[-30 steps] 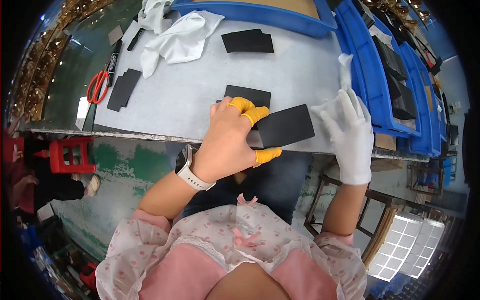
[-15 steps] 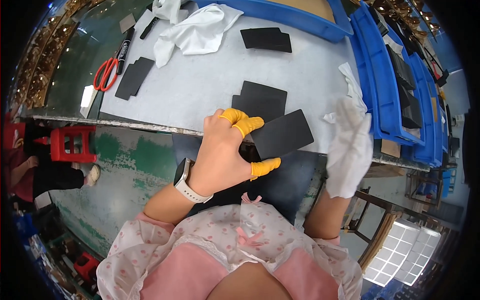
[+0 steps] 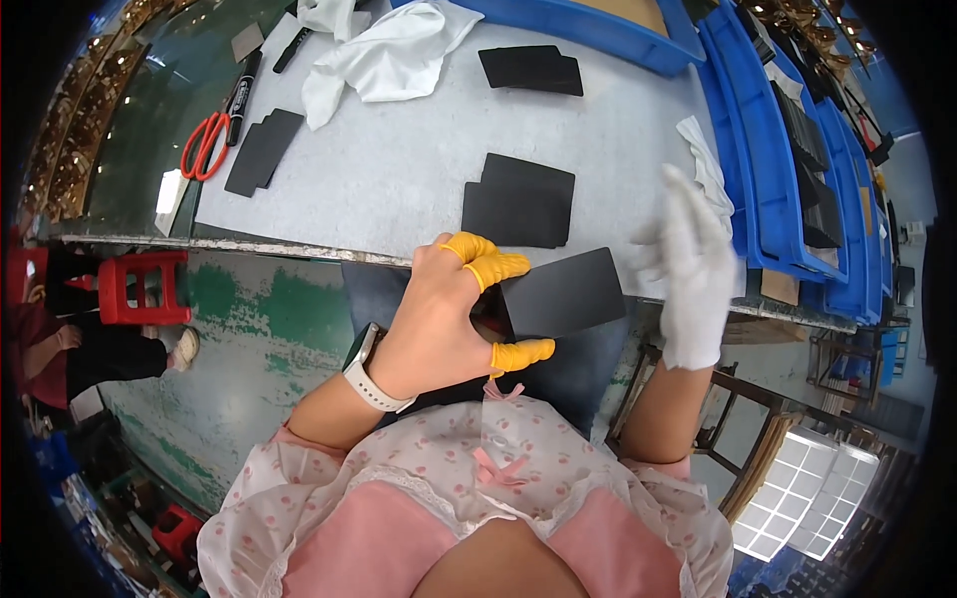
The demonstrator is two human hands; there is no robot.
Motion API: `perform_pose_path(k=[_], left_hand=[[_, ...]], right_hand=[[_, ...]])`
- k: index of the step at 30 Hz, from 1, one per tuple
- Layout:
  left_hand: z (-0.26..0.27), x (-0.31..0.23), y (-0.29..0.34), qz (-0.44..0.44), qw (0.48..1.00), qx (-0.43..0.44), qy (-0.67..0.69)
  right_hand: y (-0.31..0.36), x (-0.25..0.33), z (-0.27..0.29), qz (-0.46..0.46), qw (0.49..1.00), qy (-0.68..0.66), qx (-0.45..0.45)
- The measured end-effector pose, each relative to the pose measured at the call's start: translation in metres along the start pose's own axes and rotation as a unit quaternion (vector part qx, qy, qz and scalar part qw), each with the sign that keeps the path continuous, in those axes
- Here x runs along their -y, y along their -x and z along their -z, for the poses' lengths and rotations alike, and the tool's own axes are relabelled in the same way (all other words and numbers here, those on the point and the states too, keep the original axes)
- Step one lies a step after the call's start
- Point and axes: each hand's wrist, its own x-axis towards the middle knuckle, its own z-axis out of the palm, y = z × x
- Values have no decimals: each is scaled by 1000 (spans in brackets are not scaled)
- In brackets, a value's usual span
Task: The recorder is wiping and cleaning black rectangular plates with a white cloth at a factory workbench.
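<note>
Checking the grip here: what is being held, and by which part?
The left hand pinches a black flat panel by its left edge. The gloved right hand is off it, holding nothing.

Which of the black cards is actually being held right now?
The black card pinched in the left hand; all other cards lie on the table.

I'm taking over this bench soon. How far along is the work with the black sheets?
Possibly done: two black sheets lie overlapped near the table's front edge, but the pictures don't show whether they were worked on. In hand: the left hand, with orange finger cots, holds one black sheet, while the white-gloved right hand hovers open beside it. Possibly left: more black sheets at the far edge and beside the red scissors.
</note>
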Motion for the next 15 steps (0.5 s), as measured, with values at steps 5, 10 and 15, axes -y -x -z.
perform_pose_path(k=[5, 10, 15], left_hand=[[-3, -2, -1, 0, 1000, 26, -1], [-1, 5, 1, -15, 1000, -7, -9], [-3, 7, 0, 15, 999, -24, -36]], right_hand=[[11, -2, -8, -43, 972, 68, 219], [-15, -15, 18, 12, 999, 12, 33], [19, 1, 10, -47, 995, 49, 74]])
